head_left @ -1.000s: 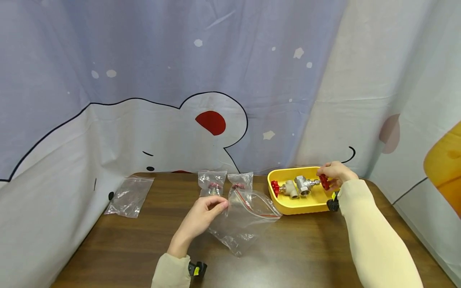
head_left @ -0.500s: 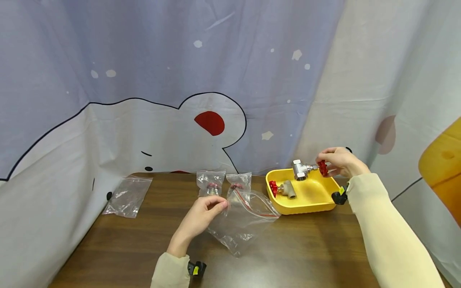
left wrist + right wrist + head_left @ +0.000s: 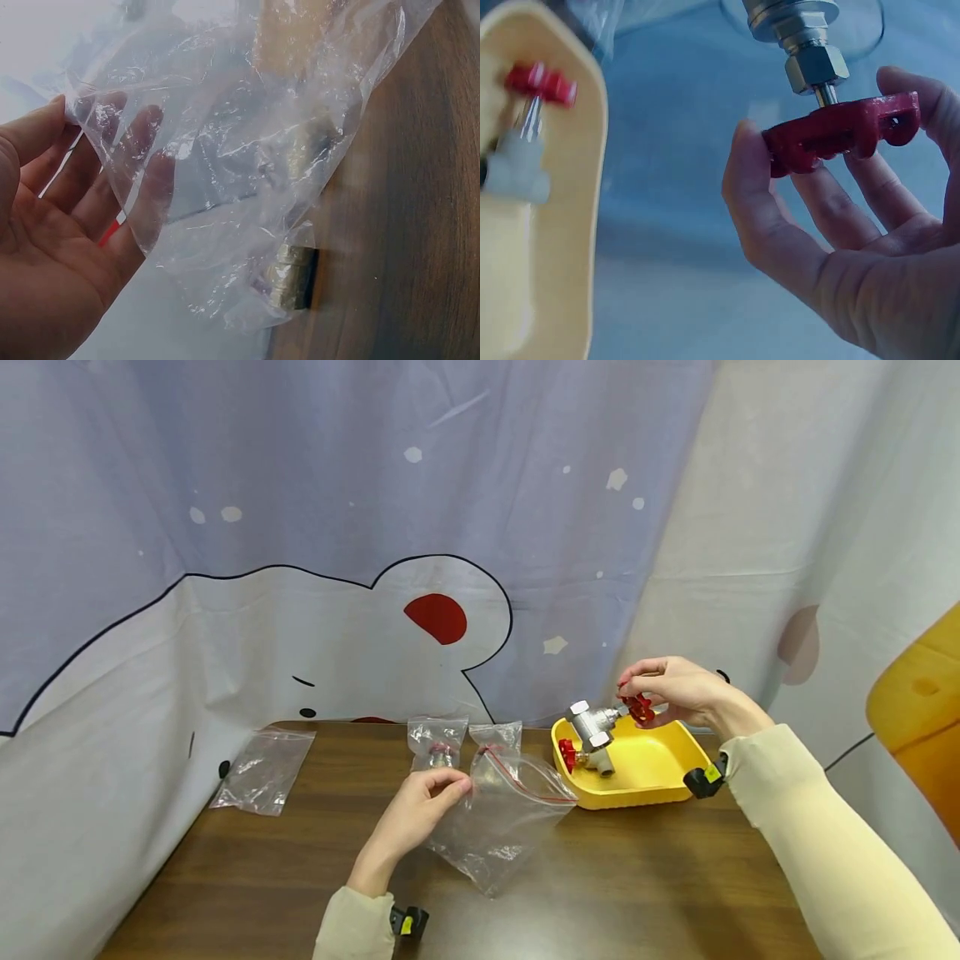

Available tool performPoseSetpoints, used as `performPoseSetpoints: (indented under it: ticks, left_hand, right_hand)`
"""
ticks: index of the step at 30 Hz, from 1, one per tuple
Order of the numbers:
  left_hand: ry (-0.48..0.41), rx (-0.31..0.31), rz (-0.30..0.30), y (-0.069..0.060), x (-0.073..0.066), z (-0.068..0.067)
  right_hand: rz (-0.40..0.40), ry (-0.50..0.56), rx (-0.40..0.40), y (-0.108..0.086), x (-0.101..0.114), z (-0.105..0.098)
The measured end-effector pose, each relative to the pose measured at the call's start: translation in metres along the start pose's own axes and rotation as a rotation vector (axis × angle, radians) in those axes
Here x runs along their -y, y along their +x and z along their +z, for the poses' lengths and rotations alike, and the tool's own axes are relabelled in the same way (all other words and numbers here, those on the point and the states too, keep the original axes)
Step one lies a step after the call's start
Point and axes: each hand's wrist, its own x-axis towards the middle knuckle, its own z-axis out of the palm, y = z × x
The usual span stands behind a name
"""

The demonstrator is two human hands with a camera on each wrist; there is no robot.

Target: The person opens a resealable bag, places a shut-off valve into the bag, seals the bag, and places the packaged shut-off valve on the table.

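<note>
One clear zip bag [image 3: 517, 831] is pinched at its edge by the person's left hand [image 3: 420, 806], near the middle of the desk [image 3: 622, 877]; towards two o'clock the right hand [image 3: 686, 692] grips a silver valve [image 3: 591, 727] by its red handwheel [image 3: 638, 710], raised near the yellow tray [image 3: 652, 760], where a pale valve [image 3: 602, 765] lies. Two bagged fittings [image 3: 439, 750] sit at twelve, a flat bag [image 3: 268, 768] at ten. I can't make out any writing on the right wrist's yellow patch [image 3: 712, 772].

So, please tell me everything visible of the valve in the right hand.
The valve has a silver, metallic body with two hex ends, a stem and a red, lobed wheel. The right hand grips the wheel. In the head view it slants, body left of the wheel, overlapping the left end of the tray; nothing else visibly touches it.
</note>
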Motion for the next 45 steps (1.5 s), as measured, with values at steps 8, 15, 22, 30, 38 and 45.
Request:
performPoseSetpoints:
  ticks: [8, 15, 22, 30, 38, 45]
  left_hand:
    - [-0.015, -0.025, -0.004, 0.002, 0.012, 0.002]
    - [-0.059, -0.029, 0.004, 0.005, 0.025, 0.004]
    - [-0.045, -0.047, -0.025, 0.007, 0.023, 0.008]
    - [-0.073, -0.065, -0.067, 0.011, 0.024, 0.016]
    - [-0.137, -0.084, -0.081, 0.012, 0.022, 0.025]
    - [-0.122, -0.160, -0.120, 0.009, 0.018, 0.022]
  right_hand:
    - [-0.085, -0.054, 0.083, -0.007, 0.022, 0.039]
    - [-0.157, -0.180, 0.070, -0.016, 0.030, 0.063]
    - [-0.302, -0.361, 0.031, -0.019, 0.035, 0.086]
    - [-0.364, -0.449, 0.029, -0.021, 0.034, 0.099]
    - [-0.401, -0.527, -0.029, -0.029, 0.039, 0.100]
    - [-0.426, -0.554, -0.050, -0.033, 0.047, 0.101]
